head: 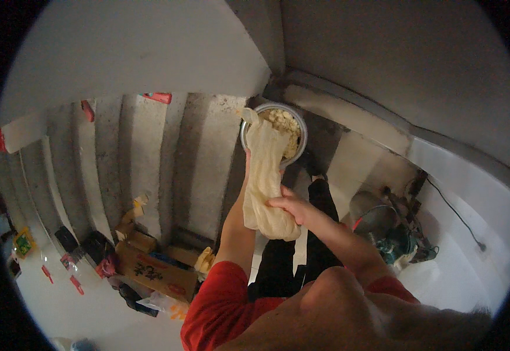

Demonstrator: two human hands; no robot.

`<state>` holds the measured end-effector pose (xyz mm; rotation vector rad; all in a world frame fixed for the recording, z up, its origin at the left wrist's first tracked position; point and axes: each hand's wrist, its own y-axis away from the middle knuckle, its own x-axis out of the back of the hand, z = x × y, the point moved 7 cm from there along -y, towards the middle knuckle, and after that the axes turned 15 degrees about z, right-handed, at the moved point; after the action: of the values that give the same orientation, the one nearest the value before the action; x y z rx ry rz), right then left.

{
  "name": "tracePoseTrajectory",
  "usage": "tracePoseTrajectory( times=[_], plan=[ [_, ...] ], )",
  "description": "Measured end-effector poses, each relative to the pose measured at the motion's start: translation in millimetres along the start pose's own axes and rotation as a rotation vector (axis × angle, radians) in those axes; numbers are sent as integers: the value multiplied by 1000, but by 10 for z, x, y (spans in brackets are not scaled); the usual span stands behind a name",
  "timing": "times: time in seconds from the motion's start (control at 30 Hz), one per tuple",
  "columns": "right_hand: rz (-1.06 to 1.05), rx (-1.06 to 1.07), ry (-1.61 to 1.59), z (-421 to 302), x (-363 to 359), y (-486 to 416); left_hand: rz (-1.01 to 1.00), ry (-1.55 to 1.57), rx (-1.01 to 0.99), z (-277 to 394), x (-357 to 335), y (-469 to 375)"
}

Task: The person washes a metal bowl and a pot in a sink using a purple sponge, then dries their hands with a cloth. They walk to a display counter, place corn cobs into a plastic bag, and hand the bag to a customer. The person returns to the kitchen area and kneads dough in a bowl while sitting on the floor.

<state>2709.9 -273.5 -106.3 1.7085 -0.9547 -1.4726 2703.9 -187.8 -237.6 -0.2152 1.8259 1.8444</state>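
Observation:
A round metal bowl holds pale, crumbly, moist-looking food. A long pale-yellow cloth, perhaps a strainer bag, hangs over the bowl's left part and runs down over my left forearm. My left hand is mostly hidden under the cloth, by the bowl's near rim; whether it grips the bowl or the cloth does not show. My right hand grips the cloth's right side, its thumb and fingers pressed on the fabric. The cloth's lower end bulges in a rounded fold below that hand.
Concrete steps run along the left. A cardboard box, smaller cartons and plastic bags lie at lower left. At right, beside the white wall, are a dark rounded container and a tangle of green material. A cable hangs on the wall.

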Motion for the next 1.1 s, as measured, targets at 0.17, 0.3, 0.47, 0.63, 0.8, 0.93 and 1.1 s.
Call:
tracePoseTrajectory(
  times=[0.17, 0.3, 0.47, 0.63, 0.8, 0.93, 1.1],
  plan=[
    [-2, -36, -184, -17, 277, 101, 88, -68, -100, 222, 17, -379],
    [-1, 26, -197, -199, 316, 465, 243, -185, -270, 404, 86, -778],
    [61, -21, -171, -24, 517, 502, 660, -593, -517, 605, 264, -1004],
    [100, 5, -198, -143, 605, 609, 1055, -1017, -372, 480, 383, -1097],
    [95, 55, -128, -334, 596, 709, 1060, -1103, -403, 247, 286, -1084],
    [89, 34, -33, -416, 604, 842, 949, -895, -372, 39, 256, -967],
    [64, -49, 77, -452, 416, 943, 505, -300, -271, -224, 278, -920]
  ],
)
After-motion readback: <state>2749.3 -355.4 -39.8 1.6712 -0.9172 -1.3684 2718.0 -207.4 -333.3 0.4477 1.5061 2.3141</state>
